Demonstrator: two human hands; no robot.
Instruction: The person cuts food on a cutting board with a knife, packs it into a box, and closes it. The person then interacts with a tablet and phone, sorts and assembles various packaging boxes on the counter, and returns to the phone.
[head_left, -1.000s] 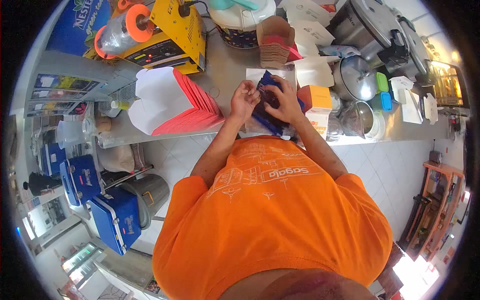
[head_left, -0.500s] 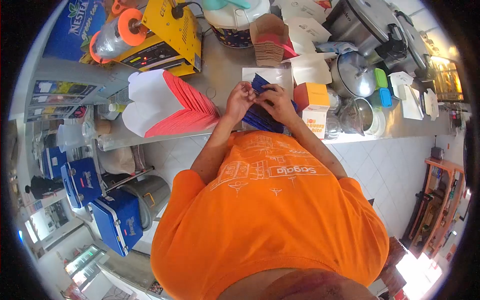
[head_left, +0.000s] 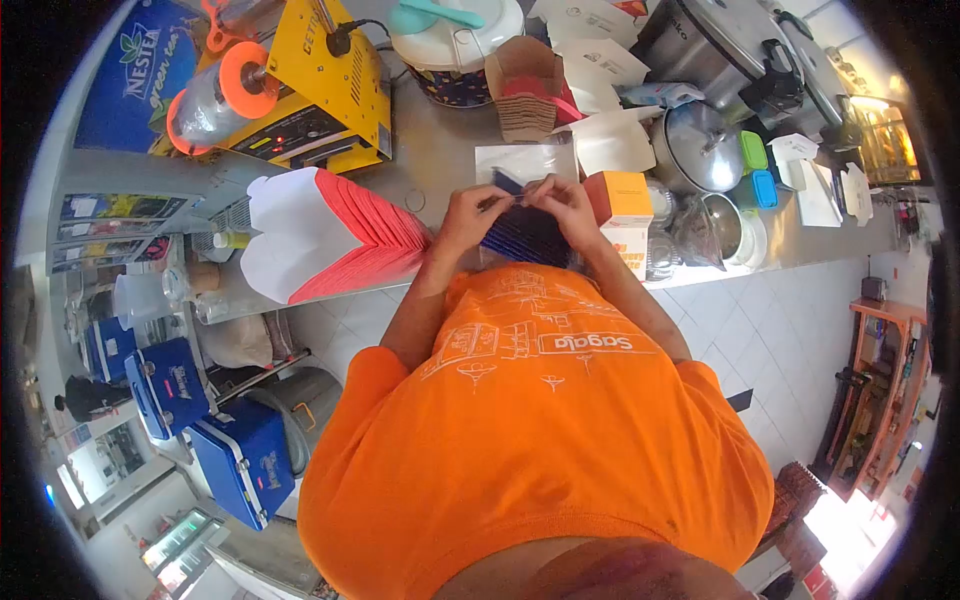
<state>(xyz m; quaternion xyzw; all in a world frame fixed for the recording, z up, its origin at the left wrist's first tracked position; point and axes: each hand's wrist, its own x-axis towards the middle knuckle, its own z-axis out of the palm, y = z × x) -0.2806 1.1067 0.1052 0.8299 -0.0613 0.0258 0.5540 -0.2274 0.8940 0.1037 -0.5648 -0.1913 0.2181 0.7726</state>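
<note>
My left hand and my right hand are close together above a stack of dark blue folded sheets. Fingers and thumb are pinched on both sides. Between the fingertips runs a thin, pale band, too fine to make out fully. The blue stack lies at the counter's near edge, partly covered by my hands. Left of it stands a nested stack of red and white paper food boxes. A white sheet lies just beyond my hands.
A yellow sealing machine with a film roll stands at back left. Brown paper trays are stacked at the back. An orange and white box, a lidded pot and a steel bowl stand on the right. A thin ring lies on the counter.
My hands have drawn slightly apart, with the thin band now showing between the fingertips. The blue stack's far end has become less visible. The whole view has shifted a little.
</note>
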